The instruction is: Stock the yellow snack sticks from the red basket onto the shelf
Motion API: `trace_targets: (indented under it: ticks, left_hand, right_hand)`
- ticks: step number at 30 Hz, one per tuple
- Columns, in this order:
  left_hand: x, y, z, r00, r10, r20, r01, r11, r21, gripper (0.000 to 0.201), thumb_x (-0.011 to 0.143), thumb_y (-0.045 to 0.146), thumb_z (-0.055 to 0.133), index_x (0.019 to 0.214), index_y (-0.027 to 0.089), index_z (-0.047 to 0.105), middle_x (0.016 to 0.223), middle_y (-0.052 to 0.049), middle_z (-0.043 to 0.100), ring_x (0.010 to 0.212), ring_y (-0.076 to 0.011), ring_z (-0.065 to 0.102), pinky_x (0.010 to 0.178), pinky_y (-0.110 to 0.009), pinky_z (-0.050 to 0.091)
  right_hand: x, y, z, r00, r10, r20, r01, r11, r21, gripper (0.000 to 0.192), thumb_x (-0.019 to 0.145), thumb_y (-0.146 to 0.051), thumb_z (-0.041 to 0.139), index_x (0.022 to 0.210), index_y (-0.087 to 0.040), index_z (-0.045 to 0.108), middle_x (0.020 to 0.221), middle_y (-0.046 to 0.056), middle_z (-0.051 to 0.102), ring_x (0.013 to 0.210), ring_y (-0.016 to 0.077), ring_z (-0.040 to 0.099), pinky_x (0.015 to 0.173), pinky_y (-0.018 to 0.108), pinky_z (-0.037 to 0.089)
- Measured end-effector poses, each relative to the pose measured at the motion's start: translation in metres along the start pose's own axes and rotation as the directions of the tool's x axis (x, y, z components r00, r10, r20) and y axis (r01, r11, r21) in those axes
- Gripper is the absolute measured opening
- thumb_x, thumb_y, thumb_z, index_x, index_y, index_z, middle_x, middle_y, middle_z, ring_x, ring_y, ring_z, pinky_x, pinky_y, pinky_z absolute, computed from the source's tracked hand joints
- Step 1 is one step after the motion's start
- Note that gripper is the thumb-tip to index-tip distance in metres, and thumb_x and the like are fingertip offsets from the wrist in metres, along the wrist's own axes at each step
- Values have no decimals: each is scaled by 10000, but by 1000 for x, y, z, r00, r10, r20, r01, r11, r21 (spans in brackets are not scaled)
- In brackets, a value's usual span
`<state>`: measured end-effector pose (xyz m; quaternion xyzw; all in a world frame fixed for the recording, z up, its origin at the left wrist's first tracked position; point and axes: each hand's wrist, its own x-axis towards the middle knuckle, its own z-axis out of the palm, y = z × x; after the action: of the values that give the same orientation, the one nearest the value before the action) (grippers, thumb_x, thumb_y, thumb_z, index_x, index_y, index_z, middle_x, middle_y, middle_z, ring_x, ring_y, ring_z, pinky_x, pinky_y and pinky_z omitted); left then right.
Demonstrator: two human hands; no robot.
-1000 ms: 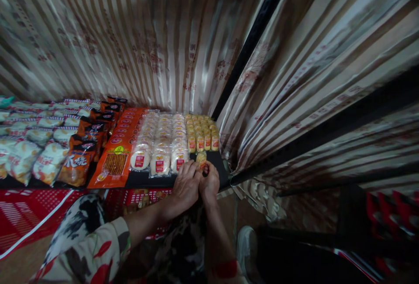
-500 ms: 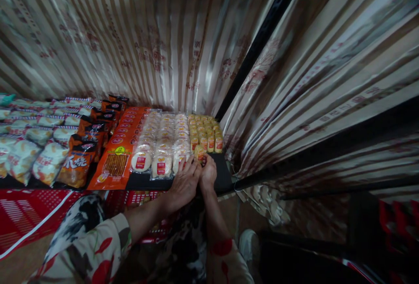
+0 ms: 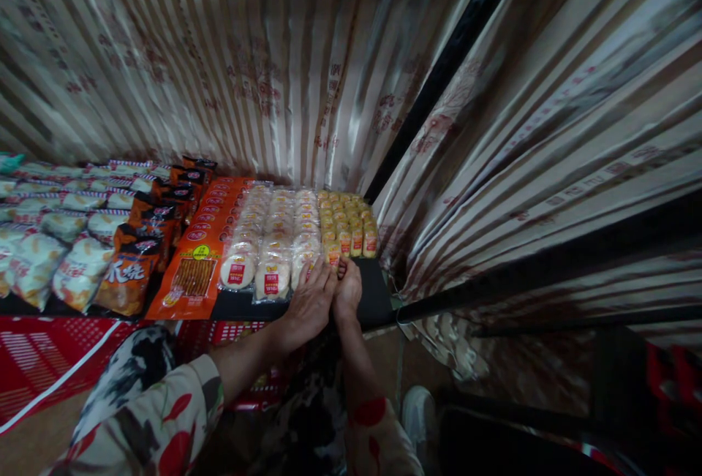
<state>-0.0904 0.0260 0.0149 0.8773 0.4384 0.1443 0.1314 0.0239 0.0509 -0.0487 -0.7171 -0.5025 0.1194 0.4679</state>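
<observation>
Small yellow snack packets [image 3: 355, 242] stand in tight columns at the right end of the black shelf [image 3: 368, 286]. At the front of their leftmost column is one yellow packet [image 3: 332, 251], its lower part hidden by my fingers. My left hand [image 3: 311, 302] lies palm down with its fingers stretched towards that packet's lower edge. Close beside it, my right hand [image 3: 347, 290] has its fingers curled at the same packet's lower right. Just left of the yellow ones are clear-wrapped round white crackers [image 3: 273, 276], partly behind my left fingers.
Further left lie a flat orange snack bag [image 3: 189, 282], brown-and-orange bags [image 3: 127, 271] and white puffy bags [image 3: 82, 271]. A striped curtain [image 3: 263, 66] hangs behind, with a black post [image 3: 439, 81] in front of it. Red baskets [image 3: 49, 352] stand below the shelf edge.
The front yellow packet, tilted between my fingers before, now stands more upright and level with the row. My hands have barely shifted, and the view has moved slightly.
</observation>
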Motion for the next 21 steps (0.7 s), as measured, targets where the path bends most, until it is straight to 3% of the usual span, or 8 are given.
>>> trace_targets:
  ticks: [5,14,21]
  left_hand:
    - [2,-2,3,1000,7,10,-7,999,43,460,871,121,320,1316,73,425,1408,-136,408,1375,-276,196,1130,-482,144]
    - [8,-5,7,999,17,49,-22,994,105,422,914,140,280,1297,71,443,1399,-138,420,1384,-257,179,1132,-501,152]
    - [0,-2,20,998,64,-5,-64,992,106,387,923,162,314,1268,74,466,1387,-146,429,1367,-256,237,1130,-427,224]
  right_hand:
    - [-11,-6,-6,1000,22,2,-22,997,74,269,794,-261,475,1028,-151,547,986,101,566,835,171,568,774,318,488]
    - [-18,-6,-6,998,-60,12,60,998,-12,272,804,-190,389,1000,-160,575,983,104,563,930,192,516,855,344,442]
    - [-28,-8,-12,999,40,-11,-39,995,86,353,821,-244,319,1021,-180,602,1177,89,488,1125,181,453,988,319,345]
